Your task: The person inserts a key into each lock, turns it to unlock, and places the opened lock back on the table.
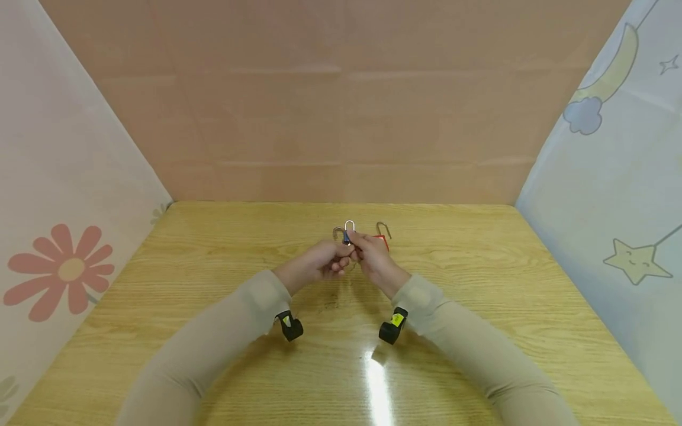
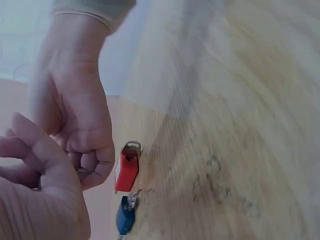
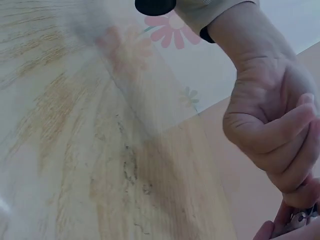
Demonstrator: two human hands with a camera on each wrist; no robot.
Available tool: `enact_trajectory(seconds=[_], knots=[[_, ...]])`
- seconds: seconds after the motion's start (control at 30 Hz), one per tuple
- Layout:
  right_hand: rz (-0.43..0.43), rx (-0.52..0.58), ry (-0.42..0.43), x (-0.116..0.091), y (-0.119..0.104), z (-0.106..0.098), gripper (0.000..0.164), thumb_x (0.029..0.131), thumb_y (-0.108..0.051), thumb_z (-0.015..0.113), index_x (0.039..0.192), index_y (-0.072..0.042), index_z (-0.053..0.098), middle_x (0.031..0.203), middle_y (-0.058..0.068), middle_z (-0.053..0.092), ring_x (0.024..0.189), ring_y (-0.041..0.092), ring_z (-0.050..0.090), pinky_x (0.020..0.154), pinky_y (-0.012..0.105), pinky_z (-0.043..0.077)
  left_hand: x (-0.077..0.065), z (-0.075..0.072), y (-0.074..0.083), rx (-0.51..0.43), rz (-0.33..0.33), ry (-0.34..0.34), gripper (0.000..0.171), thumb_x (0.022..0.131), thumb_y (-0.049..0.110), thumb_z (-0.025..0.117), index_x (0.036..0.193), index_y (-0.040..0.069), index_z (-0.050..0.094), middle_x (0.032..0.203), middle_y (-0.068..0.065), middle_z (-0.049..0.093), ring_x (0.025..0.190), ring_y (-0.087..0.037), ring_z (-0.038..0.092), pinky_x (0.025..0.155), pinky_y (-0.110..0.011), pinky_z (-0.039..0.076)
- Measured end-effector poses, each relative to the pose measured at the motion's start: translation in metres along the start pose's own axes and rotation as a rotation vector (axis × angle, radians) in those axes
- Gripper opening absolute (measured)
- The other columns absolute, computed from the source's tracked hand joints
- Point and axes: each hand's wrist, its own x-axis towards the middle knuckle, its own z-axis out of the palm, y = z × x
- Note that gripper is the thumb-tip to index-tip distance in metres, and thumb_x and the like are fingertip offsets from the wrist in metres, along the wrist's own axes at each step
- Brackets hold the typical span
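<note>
A small blue padlock (image 1: 346, 238) with an upright silver shackle is gripped by my right hand (image 1: 375, 257), the thumb lying over its body. My left hand (image 1: 327, 259) meets it from the left, its curled fingers pinching a key at the lower end of the padlock. In the right wrist view, silver metal (image 3: 300, 217) shows between the fingertips, partly hidden. Beyond the hands in the left wrist view lies another blue padlock (image 2: 126, 215). Beside it is a red padlock (image 2: 127, 172), whose raised shackle (image 1: 383, 229) shows in the head view.
Dark marks (image 1: 331, 303) stain the wooden table (image 1: 224, 331) in front of the hands. Behind it stands a pinkish-brown wall (image 1: 341, 118), with printed panels at both sides. Each sleeve carries a black wrist device (image 1: 393, 325).
</note>
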Motion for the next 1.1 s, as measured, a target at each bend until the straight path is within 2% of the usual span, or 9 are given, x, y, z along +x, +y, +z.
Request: enact_trajectory(seconds=[0.07, 0.13, 0.23, 0.3, 0.4, 0.53, 0.73, 0.97, 1.1], knots=[[0.008, 0.014, -0.026, 0.0, -0.002, 0.0, 0.023, 0.101, -0.02, 0.053, 0.084, -0.006, 0.061, 0.064, -0.005, 0.056, 0.056, 0.006, 0.043, 0.067, 0.021, 0.04, -0.002, -0.002, 0.001, -0.147, -0.039, -0.054, 0.022, 0.104, 0.014, 0.042, 0.089, 0.004, 0.055, 0.052, 0.005, 0.047, 0.036, 0.0, 0.037, 0.044, -0.014, 0.044], [0.014, 0.026, -0.048, 0.0, -0.005, 0.0, 0.023, 0.101, -0.021, 0.053, 0.087, -0.005, 0.062, 0.068, -0.004, 0.06, 0.057, 0.005, 0.045, 0.066, 0.019, 0.041, -0.004, -0.004, 0.002, -0.238, -0.053, -0.102, 0.024, 0.104, 0.014, 0.041, 0.087, 0.005, 0.056, 0.053, 0.004, 0.047, 0.036, 0.0, 0.037, 0.044, -0.013, 0.044], [0.023, 0.039, -0.069, 0.001, -0.008, 0.0, 0.022, 0.101, -0.021, 0.052, 0.091, -0.003, 0.06, 0.073, -0.003, 0.063, 0.057, 0.004, 0.047, 0.064, 0.017, 0.042, -0.005, -0.006, 0.002, -0.292, -0.057, -0.154, 0.031, 0.105, 0.015, 0.04, 0.083, 0.007, 0.06, 0.054, 0.004, 0.047, 0.036, 0.0, 0.039, 0.044, -0.013, 0.045], [0.026, 0.045, -0.081, 0.001, -0.009, 0.0, 0.022, 0.101, -0.021, 0.051, 0.093, -0.003, 0.059, 0.074, -0.002, 0.063, 0.058, 0.004, 0.047, 0.064, 0.017, 0.042, -0.005, -0.007, 0.002, -0.284, -0.056, -0.171, 0.033, 0.105, 0.017, 0.039, 0.082, 0.007, 0.061, 0.054, 0.004, 0.048, 0.036, -0.001, 0.039, 0.045, -0.014, 0.046], [0.017, 0.042, -0.083, 0.0, -0.01, -0.001, 0.022, 0.102, -0.021, 0.05, 0.094, -0.003, 0.059, 0.074, -0.002, 0.062, 0.058, 0.006, 0.047, 0.064, 0.019, 0.041, -0.004, -0.008, 0.003, -0.146, -0.025, -0.147, 0.032, 0.106, 0.021, 0.039, 0.084, 0.009, 0.06, 0.053, 0.004, 0.049, 0.036, -0.001, 0.04, 0.047, -0.016, 0.047], [-0.007, 0.002, -0.07, -0.001, -0.009, -0.002, 0.021, 0.103, -0.021, 0.048, 0.097, -0.003, 0.057, 0.076, -0.003, 0.06, 0.062, 0.009, 0.048, 0.067, 0.021, 0.04, 0.0, -0.009, 0.003, 0.149, 0.042, -0.066, 0.032, 0.105, 0.027, 0.041, 0.087, 0.007, 0.059, 0.052, 0.004, 0.05, 0.036, -0.003, 0.042, 0.051, -0.021, 0.051], [-0.028, -0.012, -0.025, -0.003, -0.006, 0.0, 0.019, 0.103, -0.02, 0.048, 0.099, -0.003, 0.056, 0.08, -0.003, 0.06, 0.07, 0.008, 0.051, 0.069, 0.02, 0.042, 0.002, -0.003, 0.0, 0.467, 0.166, 0.053, 0.043, 0.105, 0.026, 0.043, 0.097, -0.012, 0.062, 0.052, 0.001, 0.053, 0.038, -0.007, 0.048, 0.055, -0.033, 0.057], [-0.065, -0.007, 0.009, -0.005, -0.004, 0.003, 0.016, 0.101, -0.018, 0.052, 0.093, -0.006, 0.059, 0.075, -0.006, 0.063, 0.071, 0.007, 0.056, 0.074, 0.021, 0.044, -0.002, 0.006, 0.0, 0.746, 0.271, 0.221, 0.042, 0.102, 0.02, 0.043, 0.087, -0.01, 0.067, 0.053, -0.003, 0.056, 0.041, -0.012, 0.051, 0.057, -0.044, 0.056], [-0.076, -0.03, 0.031, -0.006, -0.005, 0.004, 0.014, 0.101, -0.018, 0.053, 0.092, -0.007, 0.058, 0.076, -0.007, 0.061, 0.07, 0.006, 0.056, 0.072, 0.02, 0.045, -0.002, 0.003, 0.001, 0.787, 0.292, 0.185, 0.042, 0.103, 0.022, 0.043, 0.087, -0.009, 0.067, 0.054, -0.003, 0.057, 0.042, -0.012, 0.052, 0.059, -0.046, 0.056]])
